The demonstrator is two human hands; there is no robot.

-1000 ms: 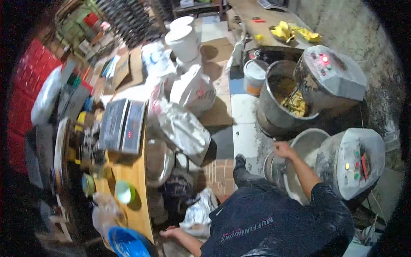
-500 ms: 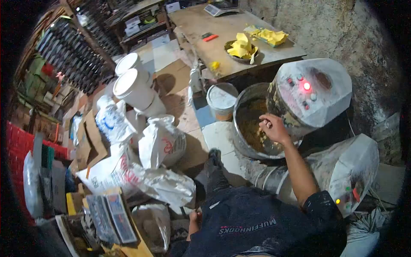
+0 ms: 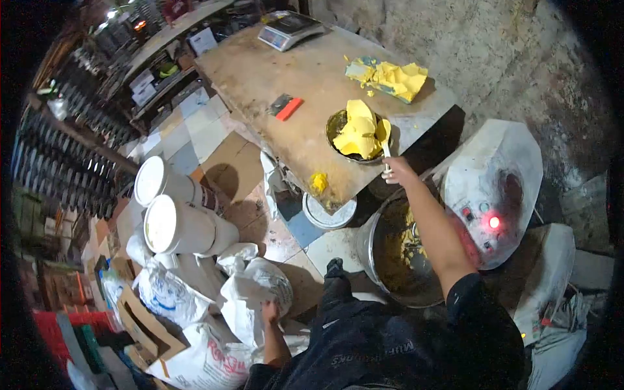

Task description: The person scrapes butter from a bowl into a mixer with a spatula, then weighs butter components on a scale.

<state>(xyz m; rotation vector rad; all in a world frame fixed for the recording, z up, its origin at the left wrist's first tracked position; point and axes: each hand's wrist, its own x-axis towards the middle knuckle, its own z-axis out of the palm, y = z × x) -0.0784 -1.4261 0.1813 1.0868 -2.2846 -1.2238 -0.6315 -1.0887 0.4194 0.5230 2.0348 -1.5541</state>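
Observation:
My right hand is closed around the pale handle of a spoon, whose bowl is coated yellow. The spoon rests against a dark bowl heaped with a soft yellow spread at the table's near corner. Below my right forearm, a large metal mixing bowl contains a brown, crumbly mixture. My left hand hangs low at my side, its fingers loosely apart, overlapping a white sack in this view.
On the wooden table are a scale, a red-and-black item and a yellow block on a wrapper. A mixer with a red light stands at right. White buckets, filled sacks and a lidded tub occupy the floor.
My right hand has moved from over the mixing bowl up to the table and taken hold of the spoon. My left hand now shows beside the sacks, and the view has shifted.

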